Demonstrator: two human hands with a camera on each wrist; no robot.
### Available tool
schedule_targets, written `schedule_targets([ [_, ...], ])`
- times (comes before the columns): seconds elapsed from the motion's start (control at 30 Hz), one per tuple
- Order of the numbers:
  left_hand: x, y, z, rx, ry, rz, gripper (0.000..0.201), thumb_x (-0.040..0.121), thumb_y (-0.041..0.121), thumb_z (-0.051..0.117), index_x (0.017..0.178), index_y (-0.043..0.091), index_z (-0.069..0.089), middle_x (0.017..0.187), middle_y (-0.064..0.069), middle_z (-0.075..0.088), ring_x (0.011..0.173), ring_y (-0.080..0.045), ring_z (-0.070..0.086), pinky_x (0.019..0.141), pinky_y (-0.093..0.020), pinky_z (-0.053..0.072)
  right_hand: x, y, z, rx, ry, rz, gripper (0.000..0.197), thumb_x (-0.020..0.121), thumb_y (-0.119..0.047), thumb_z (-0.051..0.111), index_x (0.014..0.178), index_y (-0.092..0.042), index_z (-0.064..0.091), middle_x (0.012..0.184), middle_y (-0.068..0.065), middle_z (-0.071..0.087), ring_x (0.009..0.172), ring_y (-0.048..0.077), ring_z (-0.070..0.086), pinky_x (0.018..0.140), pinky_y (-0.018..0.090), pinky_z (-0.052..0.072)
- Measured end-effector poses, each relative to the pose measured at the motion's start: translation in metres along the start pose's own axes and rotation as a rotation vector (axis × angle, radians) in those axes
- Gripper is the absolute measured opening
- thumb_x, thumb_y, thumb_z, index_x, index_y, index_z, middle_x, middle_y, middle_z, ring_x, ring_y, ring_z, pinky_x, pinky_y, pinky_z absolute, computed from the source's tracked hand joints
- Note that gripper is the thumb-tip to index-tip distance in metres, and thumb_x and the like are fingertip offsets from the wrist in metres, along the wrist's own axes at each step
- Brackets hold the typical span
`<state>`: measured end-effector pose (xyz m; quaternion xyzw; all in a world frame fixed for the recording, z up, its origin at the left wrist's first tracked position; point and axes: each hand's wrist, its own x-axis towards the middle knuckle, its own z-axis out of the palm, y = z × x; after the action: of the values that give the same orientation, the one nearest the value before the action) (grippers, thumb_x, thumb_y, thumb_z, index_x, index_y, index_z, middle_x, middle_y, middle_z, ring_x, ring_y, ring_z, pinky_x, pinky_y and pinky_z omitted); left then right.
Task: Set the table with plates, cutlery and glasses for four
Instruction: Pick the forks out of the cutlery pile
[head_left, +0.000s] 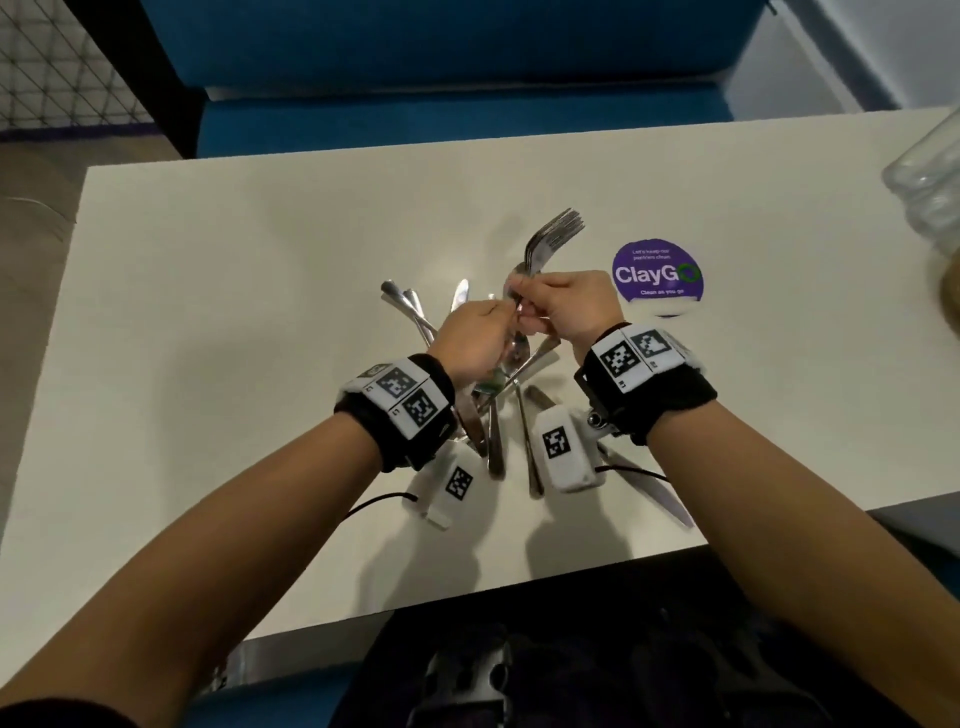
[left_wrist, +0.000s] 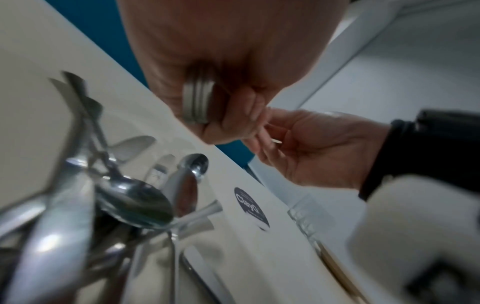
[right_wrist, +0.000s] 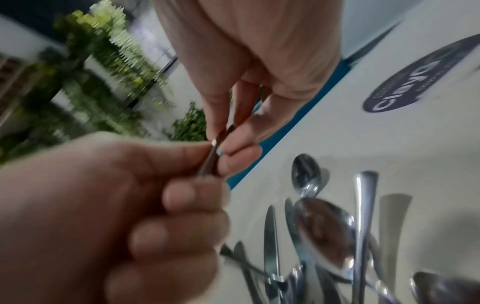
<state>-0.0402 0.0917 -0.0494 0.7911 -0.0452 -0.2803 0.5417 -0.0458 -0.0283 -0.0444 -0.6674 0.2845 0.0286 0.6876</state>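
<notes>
Several steel forks (head_left: 553, 236) are bunched together, tines up and away from me, above a loose pile of spoons, knives and forks (head_left: 498, 415) on the white table (head_left: 234, 312). My left hand (head_left: 498, 332) grips the bunch by its handles; the stacked handle ends (left_wrist: 197, 102) show under its curled fingers. My right hand (head_left: 530, 301) pinches the same forks by their necks, just above the left hand. In the right wrist view its thumb and fingers (right_wrist: 226, 131) close on the thin metal stems (right_wrist: 210, 162) that stick out of the left fist (right_wrist: 130, 205).
A round purple ClayGo sticker (head_left: 657, 273) lies right of the hands. A clear glass jar (head_left: 930, 176) stands at the table's right edge. One knife (head_left: 649, 483) lies near the front edge. A blue bench (head_left: 441, 78) runs behind the table.
</notes>
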Motion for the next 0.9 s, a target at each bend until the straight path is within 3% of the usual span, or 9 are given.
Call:
schedule_targets([
  [0.1,0.009,0.008,0.029,0.008,-0.02,0.034,0.044,0.104,0.028,0.029,0.07,0.016,0.054,0.051,0.005,0.044,0.039,-0.003,0.041,0.046,-0.02,0.032,0.007,-0.007,-0.032,0.028,-0.016,0.057,0.01,0.084,-0.007,0.068,0.081,0.002,0.069,0.05,0.001,0.062,0.04,0.004,0.057,0.052,0.014,0.054],
  [0.27,0.027,0.025,0.082,-0.054,-0.08,0.017,0.038,0.103,0.034,0.029,0.074,0.018,0.049,0.057,0.002,0.038,0.043,-0.013,0.031,0.04,-0.02,0.025,0.025,-0.014,-0.091,0.082,0.105,0.024,0.023,0.085,-0.009,0.068,0.062,-0.007,0.064,0.054,0.003,0.06,0.048,0.009,0.055,0.06,0.018,0.056],
  [0.4,0.046,0.043,0.128,-0.105,-0.06,0.013,0.038,0.103,0.033,0.03,0.072,0.017,0.046,0.058,0.001,0.035,0.04,-0.011,0.026,0.037,-0.017,0.022,0.036,-0.018,-0.142,0.078,0.009,0.068,0.013,0.083,-0.007,0.069,0.071,-0.004,0.067,0.053,0.001,0.065,0.049,0.009,0.061,0.062,0.018,0.058],
  [0.5,0.058,0.054,0.16,-0.196,-0.065,-0.019,0.038,0.103,0.031,0.031,0.073,0.015,0.048,0.058,-0.001,0.036,0.042,-0.012,0.029,0.036,-0.016,0.024,0.048,-0.018,-0.172,0.011,0.009,0.081,0.009,0.082,-0.006,0.069,0.075,-0.002,0.068,0.061,0.007,0.065,0.052,0.014,0.062,0.07,0.023,0.057],
  [0.6,0.069,0.061,0.188,-0.229,-0.086,-0.031,0.039,0.104,0.031,0.029,0.074,0.014,0.048,0.057,-0.002,0.038,0.037,-0.009,0.035,0.036,-0.017,0.03,0.058,-0.018,-0.196,-0.014,0.043,0.105,0.006,0.084,-0.003,0.067,0.084,0.002,0.067,0.048,0.0,0.063,0.04,0.005,0.058,0.055,0.015,0.056],
  [0.67,0.08,0.066,0.206,-0.217,-0.113,-0.047,0.04,0.104,0.032,0.028,0.074,0.014,0.047,0.057,-0.003,0.039,0.034,-0.008,0.038,0.036,-0.017,0.031,0.066,-0.017,-0.215,-0.042,0.061,0.114,0.009,0.084,-0.002,0.066,0.076,0.0,0.065,0.038,-0.005,0.059,0.035,0.003,0.056,0.049,0.012,0.053],
  [0.73,0.089,0.072,0.224,-0.17,-0.16,-0.06,0.04,0.104,0.032,0.026,0.078,0.012,0.05,0.058,-0.007,0.048,0.037,-0.011,0.048,0.037,-0.016,0.037,0.075,-0.014,-0.234,-0.091,0.103,0.112,0.013,0.084,-0.002,0.067,0.071,-0.001,0.064,0.04,-0.004,0.06,0.035,0.004,0.056,0.049,0.014,0.054],
  [0.8,0.102,0.08,0.243,-0.11,-0.226,-0.084,0.039,0.104,0.03,0.028,0.088,0.009,0.057,0.064,-0.008,0.059,0.051,-0.018,0.057,0.045,-0.019,0.045,0.087,-0.009,-0.256,-0.177,0.162,0.11,0.009,0.082,-0.005,0.069,0.073,-0.002,0.067,0.052,0.003,0.064,0.044,0.011,0.06,0.062,0.024,0.059],
  [0.9,0.123,0.09,0.272,-0.098,-0.235,-0.104,0.036,0.101,0.028,0.037,0.099,0.003,0.063,0.081,-0.012,0.064,0.072,-0.026,0.06,0.07,-0.035,0.053,0.107,-0.005,-0.294,-0.376,0.215,0.092,0.012,0.077,-0.012,0.073,0.066,-0.012,0.07,0.068,0.009,0.069,0.066,0.024,0.069,0.079,0.039,0.059],
])
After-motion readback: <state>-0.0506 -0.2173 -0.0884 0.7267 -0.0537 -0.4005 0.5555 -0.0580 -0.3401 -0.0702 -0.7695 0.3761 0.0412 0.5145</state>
